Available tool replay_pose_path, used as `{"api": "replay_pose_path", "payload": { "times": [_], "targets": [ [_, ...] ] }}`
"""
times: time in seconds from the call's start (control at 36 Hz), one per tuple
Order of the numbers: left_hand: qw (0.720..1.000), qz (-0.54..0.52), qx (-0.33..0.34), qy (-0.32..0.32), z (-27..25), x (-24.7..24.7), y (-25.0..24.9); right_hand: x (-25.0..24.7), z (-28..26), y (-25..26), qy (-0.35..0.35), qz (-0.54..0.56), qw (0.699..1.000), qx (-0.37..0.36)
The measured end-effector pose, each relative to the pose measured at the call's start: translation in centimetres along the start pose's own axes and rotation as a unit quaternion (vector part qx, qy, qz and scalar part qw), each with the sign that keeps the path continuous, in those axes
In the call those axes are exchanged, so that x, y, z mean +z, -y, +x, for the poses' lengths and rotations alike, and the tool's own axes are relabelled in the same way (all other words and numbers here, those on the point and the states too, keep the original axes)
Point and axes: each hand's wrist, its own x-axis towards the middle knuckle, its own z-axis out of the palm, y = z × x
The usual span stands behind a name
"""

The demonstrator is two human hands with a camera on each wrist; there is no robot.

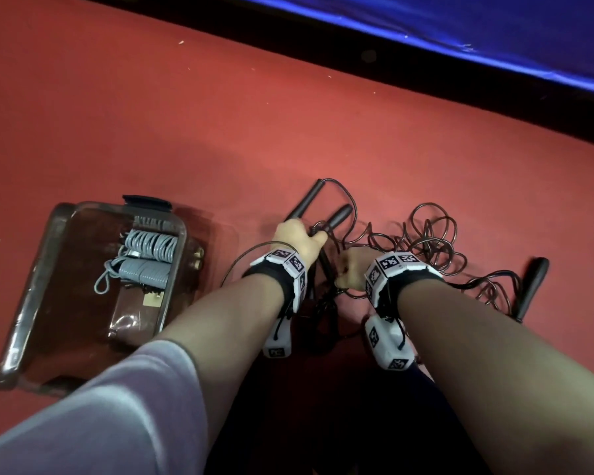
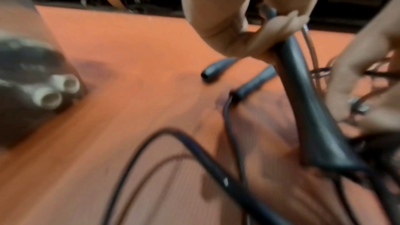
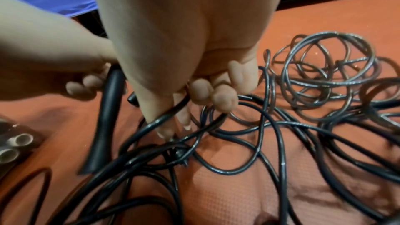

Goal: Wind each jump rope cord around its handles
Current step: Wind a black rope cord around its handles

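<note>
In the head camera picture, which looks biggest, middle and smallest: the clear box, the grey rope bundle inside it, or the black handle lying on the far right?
1. clear box
2. grey rope bundle
3. black handle

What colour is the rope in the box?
Grey. The rope in the box shows best in the head view.
</note>
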Motion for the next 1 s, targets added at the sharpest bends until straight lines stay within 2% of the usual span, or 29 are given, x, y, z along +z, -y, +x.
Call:
{"api": "replay_pose_path", "payload": {
  "times": [0.11,0.22,0.36,0.47,0.58,0.67,0.81,0.89,0.94,1.0],
  "targets": [
    [0.998,0.014,0.046,-0.026,-1.3,-2.0,-2.0,-1.6,-2.1,0.3,-0.021,0.013,1.000,-0.007],
    [0.995,0.020,0.085,-0.046,-2.6,-5.0,-4.3,-3.9,-5.1,0.7,-0.091,0.064,0.994,-0.014],
    [0.988,0.079,0.126,-0.044,-5.6,-10.0,-8.4,-7.2,-9.7,0.0,-0.105,0.101,0.989,0.029],
    [0.985,0.098,0.137,-0.039,-8.8,-13.0,-11.2,-9.5,-14.1,1.0,-0.116,0.191,0.974,0.037],
    [0.990,0.050,0.123,-0.049,-12.1,-14.1,-12.3,-10.9,-18.2,2.6,-0.102,0.366,0.924,-0.041],
    [0.993,-0.019,0.107,-0.034,-14.3,-14.0,-12.7,-11.5,-20.5,4.2,-0.124,0.328,0.935,-0.056],
    [0.988,-0.130,0.077,-0.014,-17.7,-14.1,-13.4,-11.2,-24.0,5.2,-0.108,0.312,0.941,-0.078],
    [0.983,-0.169,0.067,-0.010,-19.1,-14.0,-13.5,-10.3,-24.7,4.8,-0.166,0.242,0.954,-0.067],
    [0.979,-0.191,0.065,-0.007,-20.0,-13.7,-13.7,-9.8,-25.0,4.5,-0.217,0.234,0.946,-0.051],
    [0.975,-0.210,0.067,-0.004,-20.8,-13.2,-14.0,-9.4,-25.4,4.1,-0.234,0.247,0.939,-0.043]
  ]
}}
